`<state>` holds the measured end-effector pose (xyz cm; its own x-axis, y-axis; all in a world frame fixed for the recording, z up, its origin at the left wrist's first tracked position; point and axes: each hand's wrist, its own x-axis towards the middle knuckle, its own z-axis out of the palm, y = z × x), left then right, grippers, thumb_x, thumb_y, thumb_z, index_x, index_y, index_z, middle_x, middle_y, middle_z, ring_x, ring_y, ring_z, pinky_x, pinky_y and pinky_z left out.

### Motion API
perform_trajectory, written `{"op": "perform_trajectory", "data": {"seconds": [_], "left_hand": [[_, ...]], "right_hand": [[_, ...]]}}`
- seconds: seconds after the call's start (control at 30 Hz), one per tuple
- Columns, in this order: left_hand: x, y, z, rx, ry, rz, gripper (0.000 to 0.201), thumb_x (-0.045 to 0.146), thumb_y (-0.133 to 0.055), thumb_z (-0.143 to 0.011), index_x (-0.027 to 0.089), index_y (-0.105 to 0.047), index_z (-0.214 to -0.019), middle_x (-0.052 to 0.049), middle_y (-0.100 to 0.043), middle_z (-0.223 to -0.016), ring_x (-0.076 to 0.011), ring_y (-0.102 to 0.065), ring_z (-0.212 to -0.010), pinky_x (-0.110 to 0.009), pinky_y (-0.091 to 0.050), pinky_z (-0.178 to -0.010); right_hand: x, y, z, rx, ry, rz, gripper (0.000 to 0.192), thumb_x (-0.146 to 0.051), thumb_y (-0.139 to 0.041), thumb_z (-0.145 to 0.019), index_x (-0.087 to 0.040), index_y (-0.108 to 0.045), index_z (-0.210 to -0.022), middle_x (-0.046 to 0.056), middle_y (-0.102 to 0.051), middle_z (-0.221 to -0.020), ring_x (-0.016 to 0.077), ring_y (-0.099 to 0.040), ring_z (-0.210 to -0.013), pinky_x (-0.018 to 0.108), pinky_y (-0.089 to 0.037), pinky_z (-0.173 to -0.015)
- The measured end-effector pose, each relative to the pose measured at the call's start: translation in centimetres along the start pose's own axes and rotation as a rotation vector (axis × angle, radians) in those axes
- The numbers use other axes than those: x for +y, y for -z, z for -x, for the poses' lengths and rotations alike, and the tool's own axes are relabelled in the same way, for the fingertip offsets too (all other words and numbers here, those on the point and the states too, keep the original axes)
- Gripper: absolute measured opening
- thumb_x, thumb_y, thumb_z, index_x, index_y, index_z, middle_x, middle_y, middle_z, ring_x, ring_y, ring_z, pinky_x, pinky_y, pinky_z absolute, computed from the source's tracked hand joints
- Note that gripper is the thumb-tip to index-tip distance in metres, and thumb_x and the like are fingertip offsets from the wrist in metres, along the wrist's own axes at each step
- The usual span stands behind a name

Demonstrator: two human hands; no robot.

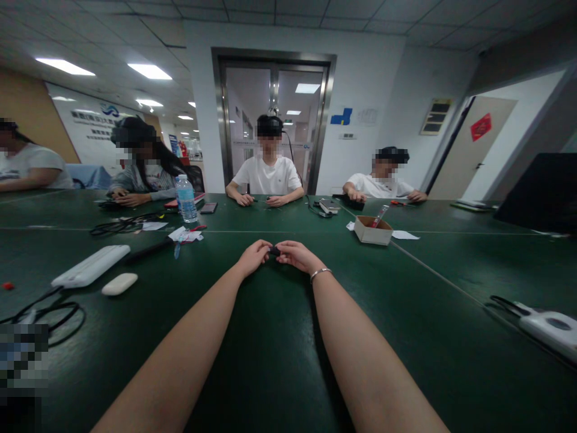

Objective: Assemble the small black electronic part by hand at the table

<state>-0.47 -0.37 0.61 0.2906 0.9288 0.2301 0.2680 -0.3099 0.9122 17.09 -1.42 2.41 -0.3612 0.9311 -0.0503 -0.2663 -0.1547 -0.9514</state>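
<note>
My left hand [255,256] and right hand [295,254] meet fingertip to fingertip over the green table [406,313], mid-width, both pinched on a small dark part [274,251]; it lies crosswise between them, equally near both.

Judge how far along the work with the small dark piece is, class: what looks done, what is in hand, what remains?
Done: nothing finished shows on the green table. In hand: the left hand and right hand meet, pinching a small dark piece between fingertips just above the table. Left: cannot tell; the piece is too small to read. The cardboard box sits apart, untouched.
</note>
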Motion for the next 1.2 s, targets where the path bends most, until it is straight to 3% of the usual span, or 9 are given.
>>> {"op": "perform_trajectory", "data": {"seconds": [0.73,1.2], "left_hand": [[0.37,-0.01,0.29,0.054,0.002,-0.005,0.025,0.034,-0.046,-0.078,0.017,-0.057,-0.093,0.000,-0.055,-0.074,-0.0085,-0.046,-0.056,-0.020,-0.036,-0.051],[0.66,0.02,0.31,0.027,0.046,0.014,0.027,0.035,-0.046,-0.076,0.017,-0.056,-0.094,0.001,-0.053,-0.068,-0.0086,-0.045,-0.053,-0.019,-0.033,-0.046]], "right_hand": [[0.09,0.21,-0.13,-0.007,-0.003,-0.008,0.007,-0.006,-0.059,-0.080,-0.009,-0.057,-0.085,0.006,-0.062,-0.069,0.0121,-0.063,-0.054,0.021,-0.054,-0.054],[-0.01,0.14,-0.05,-0.013,0.001,-0.004,0.008,-0.003,-0.053,-0.082,-0.009,-0.058,-0.084,0.006,-0.062,-0.067,0.0129,-0.063,-0.053,0.021,-0.054,-0.052]]}}
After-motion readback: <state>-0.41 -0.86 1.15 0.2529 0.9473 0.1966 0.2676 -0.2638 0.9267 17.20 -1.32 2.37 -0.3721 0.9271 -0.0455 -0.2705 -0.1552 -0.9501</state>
